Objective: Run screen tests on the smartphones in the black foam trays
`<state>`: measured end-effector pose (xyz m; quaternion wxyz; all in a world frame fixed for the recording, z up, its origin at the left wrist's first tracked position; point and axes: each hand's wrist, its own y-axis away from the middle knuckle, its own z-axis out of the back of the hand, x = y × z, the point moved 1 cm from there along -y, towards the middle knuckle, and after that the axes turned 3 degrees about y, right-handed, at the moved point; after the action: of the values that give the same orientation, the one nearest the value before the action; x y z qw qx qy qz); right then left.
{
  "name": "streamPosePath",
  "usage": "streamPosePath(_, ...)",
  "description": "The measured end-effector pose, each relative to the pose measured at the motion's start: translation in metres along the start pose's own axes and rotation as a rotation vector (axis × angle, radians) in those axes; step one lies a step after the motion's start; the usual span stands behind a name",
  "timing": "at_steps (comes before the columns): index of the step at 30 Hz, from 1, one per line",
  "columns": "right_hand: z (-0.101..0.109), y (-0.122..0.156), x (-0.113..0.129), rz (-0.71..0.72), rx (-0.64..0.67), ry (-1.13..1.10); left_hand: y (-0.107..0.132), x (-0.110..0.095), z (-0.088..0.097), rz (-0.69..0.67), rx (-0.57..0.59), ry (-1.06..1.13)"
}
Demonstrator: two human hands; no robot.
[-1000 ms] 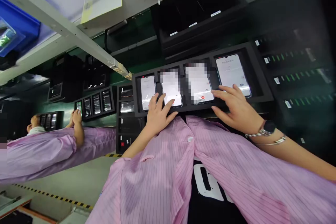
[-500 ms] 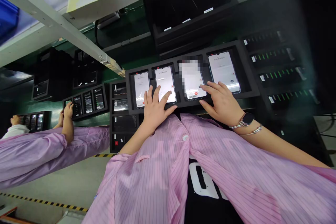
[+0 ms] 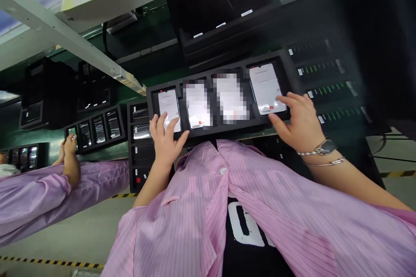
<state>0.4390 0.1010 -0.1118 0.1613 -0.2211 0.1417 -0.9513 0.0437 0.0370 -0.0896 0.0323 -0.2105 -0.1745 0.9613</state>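
1. The left hand (image 3: pixel 165 138) has its grip spread. Its fingertips lie flat on the near end of the leftmost phone (image 3: pixel 168 101), and it pinches nothing.
2. The right hand (image 3: pixel 300 123) also has a loose, spread grip. Its forefinger touches the near right corner of the rightmost phone (image 3: pixel 264 86), and the thumb lies along the near edge of the tray (image 3: pixel 289 73).
3. Between the two grips, two more lit phones (image 3: pixel 196 104) sit in their own pockets of the tray, untouched.
4. The tray's near edge runs just under both palms, close to the pink coat (image 3: pixel 195 207).
5. Beyond the fingertips, stacked dark trays (image 3: pixel 224 17) crowd the far edge.
6. Left of the left grip stand more trays (image 3: pixel 97 123) and a co-worker's hand (image 3: pixel 69 147), well apart.
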Motion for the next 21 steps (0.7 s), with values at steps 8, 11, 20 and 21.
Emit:
streamPosePath(8,0.004,-0.008,-0.013,-0.067,-0.076,-0.126,0.015,0.021,0.004,0.064,0.112,-0.063)
streamPosePath(11,0.002,-0.024,-0.011,-0.169,0.031,-0.336,0.008,0.019,0.007,0.074,0.128,-0.029)
streamPosePath(20,-0.009,-0.077,-0.046,-0.628,0.202,-0.796,-0.025,0.030,0.011,0.221,0.125,0.413)
streamPosePath(21,-0.012,-0.081,-0.045,-0.548,0.304,-0.769,-0.028,0.029,0.008,0.227,0.139,0.391)
